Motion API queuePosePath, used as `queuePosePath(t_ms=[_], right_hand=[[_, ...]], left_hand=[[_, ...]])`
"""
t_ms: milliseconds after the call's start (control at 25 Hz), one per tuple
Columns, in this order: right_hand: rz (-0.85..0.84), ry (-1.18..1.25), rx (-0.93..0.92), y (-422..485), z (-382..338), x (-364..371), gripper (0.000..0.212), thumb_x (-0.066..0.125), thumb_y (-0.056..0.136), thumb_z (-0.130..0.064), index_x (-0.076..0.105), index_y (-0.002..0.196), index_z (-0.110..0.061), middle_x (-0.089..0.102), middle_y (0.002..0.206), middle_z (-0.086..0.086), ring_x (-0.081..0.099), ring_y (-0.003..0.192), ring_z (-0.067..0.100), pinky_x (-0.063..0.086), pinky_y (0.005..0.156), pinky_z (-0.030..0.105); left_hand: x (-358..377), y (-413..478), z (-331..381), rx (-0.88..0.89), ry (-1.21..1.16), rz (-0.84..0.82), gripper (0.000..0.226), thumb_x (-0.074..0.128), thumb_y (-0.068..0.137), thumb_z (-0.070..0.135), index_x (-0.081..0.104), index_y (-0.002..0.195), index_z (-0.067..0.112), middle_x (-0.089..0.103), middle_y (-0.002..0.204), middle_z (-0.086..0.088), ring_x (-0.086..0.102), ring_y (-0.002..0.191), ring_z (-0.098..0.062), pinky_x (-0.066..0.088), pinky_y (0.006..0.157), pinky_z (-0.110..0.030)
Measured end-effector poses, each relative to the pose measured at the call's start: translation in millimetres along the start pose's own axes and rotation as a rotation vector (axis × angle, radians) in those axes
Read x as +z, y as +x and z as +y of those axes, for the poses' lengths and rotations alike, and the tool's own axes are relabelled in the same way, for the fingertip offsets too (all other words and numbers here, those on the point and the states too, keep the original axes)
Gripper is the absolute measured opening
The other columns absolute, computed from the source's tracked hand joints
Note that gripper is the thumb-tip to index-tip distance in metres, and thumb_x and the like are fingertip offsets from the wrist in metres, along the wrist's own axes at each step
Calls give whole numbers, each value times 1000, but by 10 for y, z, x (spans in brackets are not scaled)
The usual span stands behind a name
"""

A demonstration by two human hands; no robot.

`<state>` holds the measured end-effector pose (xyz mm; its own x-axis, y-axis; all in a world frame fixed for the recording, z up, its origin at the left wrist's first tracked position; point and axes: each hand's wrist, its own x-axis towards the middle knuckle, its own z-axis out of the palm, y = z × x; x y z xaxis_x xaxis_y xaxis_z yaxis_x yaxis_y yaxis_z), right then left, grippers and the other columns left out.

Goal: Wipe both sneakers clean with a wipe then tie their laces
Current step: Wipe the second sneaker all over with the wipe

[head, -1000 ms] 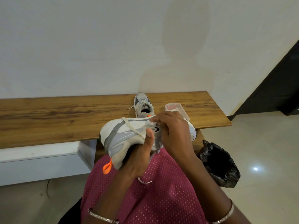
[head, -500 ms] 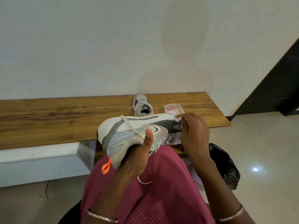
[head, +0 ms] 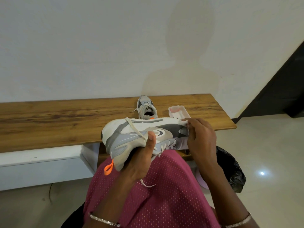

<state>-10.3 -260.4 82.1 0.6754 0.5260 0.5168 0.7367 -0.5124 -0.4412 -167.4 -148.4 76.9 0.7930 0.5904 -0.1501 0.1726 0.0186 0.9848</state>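
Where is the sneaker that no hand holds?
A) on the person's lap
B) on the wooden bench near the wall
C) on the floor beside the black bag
B: the free sneaker stands on the wooden bench by the wall, beyond the held sneaker, which the left hand grips while the right hand presses a wipe to its toe.

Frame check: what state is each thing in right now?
Held sneaker: lifted, on its side, lace hanging loose.
Left hand: grips it from beneath, thumb on its side.
Right hand: presses wipe against its toe.
Second sneaker: upright on bench, one lace end trailing.
Wipes pack: on bench, apparently open.
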Motion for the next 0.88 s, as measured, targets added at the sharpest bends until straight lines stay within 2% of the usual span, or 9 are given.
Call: queuePosePath(t_ms=[40, 120, 200, 240, 320, 400, 480, 640, 880], right_hand=[[4, -1, 37, -11, 73, 3, 17, 65, 87, 5, 70, 101, -4, 72, 102, 11, 64, 93, 28, 48, 67, 24], [18, -16, 91, -31, 161, 14, 16, 64, 88, 4, 70, 101, -5, 71, 99, 10, 63, 87, 23, 36, 60, 14], [45, -21, 128, -31, 144, 14, 16, 63, 88, 4, 70, 101, -4, 71, 97, 10, 60, 83, 20, 34, 57, 15], [62, -18, 139, -20, 102, 11, 16, 64, 88, 4, 70, 101, -4, 71, 97, 11, 61, 83, 21, 38, 57, 19], [82, -11, 124, 11, -25, 8, 17, 66, 87, 3, 71, 102, -3, 72, 100, 12, 64, 89, 27, 48, 62, 29], [75, 19, 76, 37, -183, 16, 21, 66, 85, 5, 72, 104, -2, 72, 105, 14, 65, 97, 31, 56, 72, 41], [66, 51, 9, 52, -292, 36, 22, 66, 85, 6, 73, 104, -2, 73, 106, 14, 63, 101, 32, 56, 80, 43], [18, 48, -88, 37, -176, 78, 22, 66, 84, 7, 72, 103, -4, 72, 107, 12, 61, 103, 32, 52, 82, 44], [3, -44, 92, -159, 325, 56, 18, 69, 89, -3, 69, 106, -6, 73, 104, 10, 65, 96, 30, 56, 74, 43]], left_hand=[[7, -6, 16, 5, 0, -2, 120, 24, 56, 107, 60, 138, 28, 63, 139, 1, 52, 136, -18, 35, 119, -49], [41, -3, 15, -1, 41, -13, 128, 21, 58, 107, 63, 134, 14, 63, 134, -18, 52, 133, -35, 34, 117, -57], [60, -5, -12, -11, 93, -35, 136, 19, 59, 107, 57, 129, -4, 54, 131, -35, 45, 130, -52, 30, 113, -67], [59, -5, -3, -15, 123, -38, 137, 19, 58, 107, 56, 129, -4, 52, 132, -36, 44, 131, -52, 30, 114, -67], [36, -20, 38, -13, 163, -29, 136, 16, 50, 110, 56, 140, 16, 53, 147, -16, 41, 143, -33, 26, 123, -54], [27, -85, 98, 32, 219, -48, 119, 10, 42, 111, 39, 139, 49, 37, 153, 16, 26, 145, -6, 13, 126, -36], [47, -122, 145, 52, 286, -73, 104, 5, 41, 111, 25, 130, 60, 31, 153, 21, 19, 145, -1, 8, 126, -32], [36, -81, 28, 21, 221, -45, 126, 10, 45, 111, 34, 149, 44, 34, 161, 13, 23, 151, -9, 15, 127, -43], [-43, -34, 53, 21, 80, -5, 130, 20, 45, 111, 50, 144, 33, 49, 151, 8, 38, 144, -10, 23, 125, -40]])
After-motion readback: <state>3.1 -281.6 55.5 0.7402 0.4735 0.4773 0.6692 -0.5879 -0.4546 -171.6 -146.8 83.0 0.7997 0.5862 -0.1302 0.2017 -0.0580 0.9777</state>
